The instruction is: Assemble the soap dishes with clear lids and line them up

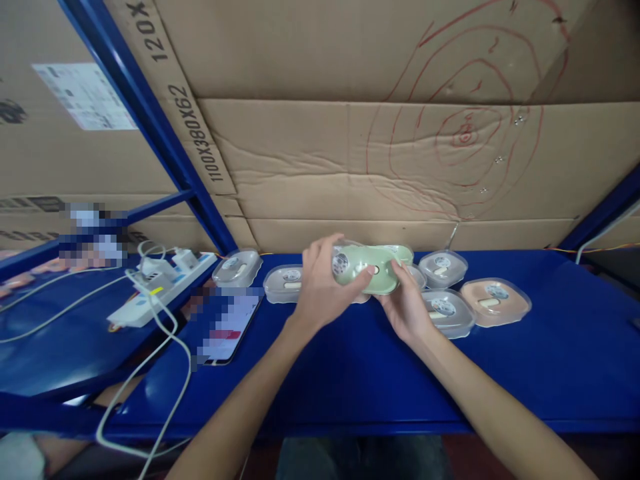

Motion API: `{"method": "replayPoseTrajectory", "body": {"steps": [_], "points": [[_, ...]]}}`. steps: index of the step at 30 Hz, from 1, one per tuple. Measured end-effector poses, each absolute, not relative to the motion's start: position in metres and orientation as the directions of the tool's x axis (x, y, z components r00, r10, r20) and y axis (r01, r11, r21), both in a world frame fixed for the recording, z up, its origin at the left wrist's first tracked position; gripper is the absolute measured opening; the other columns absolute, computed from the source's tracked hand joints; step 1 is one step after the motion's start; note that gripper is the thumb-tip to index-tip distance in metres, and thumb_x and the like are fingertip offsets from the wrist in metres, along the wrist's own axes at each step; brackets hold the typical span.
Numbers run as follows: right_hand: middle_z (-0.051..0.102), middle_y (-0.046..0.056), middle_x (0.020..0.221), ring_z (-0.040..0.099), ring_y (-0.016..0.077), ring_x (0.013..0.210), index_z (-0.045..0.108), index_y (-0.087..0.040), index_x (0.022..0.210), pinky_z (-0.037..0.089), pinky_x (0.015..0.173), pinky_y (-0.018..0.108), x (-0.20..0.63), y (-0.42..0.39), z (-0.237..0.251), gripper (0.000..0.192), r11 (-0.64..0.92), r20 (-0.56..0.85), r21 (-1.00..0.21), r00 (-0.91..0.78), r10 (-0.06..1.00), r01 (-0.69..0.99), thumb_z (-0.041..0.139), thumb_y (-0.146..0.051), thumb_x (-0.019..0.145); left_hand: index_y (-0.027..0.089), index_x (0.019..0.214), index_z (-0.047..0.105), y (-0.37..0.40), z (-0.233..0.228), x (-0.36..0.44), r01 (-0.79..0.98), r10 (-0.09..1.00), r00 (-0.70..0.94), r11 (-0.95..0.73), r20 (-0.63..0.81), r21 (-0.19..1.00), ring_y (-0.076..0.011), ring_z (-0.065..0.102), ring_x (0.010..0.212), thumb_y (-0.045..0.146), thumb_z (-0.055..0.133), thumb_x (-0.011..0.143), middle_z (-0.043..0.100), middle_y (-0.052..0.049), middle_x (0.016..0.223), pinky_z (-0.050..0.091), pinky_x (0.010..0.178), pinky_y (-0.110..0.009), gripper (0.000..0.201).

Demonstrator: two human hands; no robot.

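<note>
Both of my hands hold a pale green plastic case [361,259] with a clear lid and a round sticker, lifted above the blue shelf. My left hand [325,283] grips its left side, the thumb lying across the front near a small oval catch. At the right end, my right hand [407,307] closes its fingers on the case's edge. Behind it another green case [403,253] shows in part. Nearest my right hand sits a grey case [447,312] with a clear lid, and left of my left hand lies a similar grey case [281,283].
A peach case [495,300] and a grey case [443,268] stand at right; another grey case [237,268] is far left. A phone [233,330] lies beside a white power strip [163,290] with loose cables [185,360]. Cardboard [310,153] and blue posts [165,127] bound the shelf [560,373].
</note>
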State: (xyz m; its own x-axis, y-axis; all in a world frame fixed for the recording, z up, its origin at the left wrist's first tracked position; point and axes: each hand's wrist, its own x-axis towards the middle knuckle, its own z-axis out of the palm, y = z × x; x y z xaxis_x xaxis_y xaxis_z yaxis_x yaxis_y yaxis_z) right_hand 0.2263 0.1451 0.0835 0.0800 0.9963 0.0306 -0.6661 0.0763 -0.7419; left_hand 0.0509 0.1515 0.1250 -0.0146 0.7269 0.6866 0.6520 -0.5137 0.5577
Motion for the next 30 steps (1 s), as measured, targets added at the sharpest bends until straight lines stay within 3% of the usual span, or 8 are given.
{"method": "replayPoseTrajectory", "body": {"steps": [8,16,23,30], "points": [[0.075,0.000,0.142,0.072,0.0249,0.128,0.069,-0.036,0.135,0.065,0.101,0.041,0.212,0.132,0.075,0.054,0.094,0.076,-0.779,0.055,0.996,-0.620,0.083,-0.063,0.090,0.027,0.143,0.058,0.147,0.093,0.074,0.620,0.746,-0.066,-0.489,0.663,0.613,-0.0370,0.057,0.133,0.053,0.087,0.083,0.060,-0.014,0.138,0.046,0.117,-0.060,0.071],[0.074,0.004,0.145,0.071,0.0266,0.132,0.069,-0.037,0.141,0.063,0.105,0.042,0.204,0.130,0.062,0.062,0.144,0.144,-0.797,0.048,0.988,-0.586,0.078,-0.072,0.091,0.028,0.137,0.059,0.147,0.086,0.072,0.566,0.756,-0.106,-0.488,0.646,0.665,-0.0335,0.062,0.130,0.047,0.092,0.078,0.060,-0.011,0.133,0.049,0.116,-0.056,0.070],[0.070,0.002,0.153,0.068,0.0271,0.138,0.069,-0.039,0.140,0.061,0.109,0.043,0.204,0.130,0.057,0.054,0.210,0.208,-0.817,0.065,0.976,-0.538,0.073,-0.072,0.097,0.026,0.135,0.061,0.148,0.087,0.071,0.542,0.778,-0.109,-0.475,0.618,0.693,-0.0321,0.065,0.128,0.049,0.090,0.078,0.063,-0.012,0.132,0.052,0.115,-0.055,0.068],[0.071,0.001,0.150,0.062,0.0259,0.145,0.071,-0.037,0.136,0.049,0.126,0.044,0.207,0.128,0.058,0.053,0.284,0.264,-0.864,0.107,0.959,-0.415,0.069,-0.074,0.099,0.028,0.131,0.064,0.147,0.092,0.067,0.523,0.783,-0.074,-0.497,0.617,0.693,-0.0326,0.066,0.128,0.047,0.088,0.080,0.068,-0.011,0.131,0.053,0.113,-0.054,0.060]]}}
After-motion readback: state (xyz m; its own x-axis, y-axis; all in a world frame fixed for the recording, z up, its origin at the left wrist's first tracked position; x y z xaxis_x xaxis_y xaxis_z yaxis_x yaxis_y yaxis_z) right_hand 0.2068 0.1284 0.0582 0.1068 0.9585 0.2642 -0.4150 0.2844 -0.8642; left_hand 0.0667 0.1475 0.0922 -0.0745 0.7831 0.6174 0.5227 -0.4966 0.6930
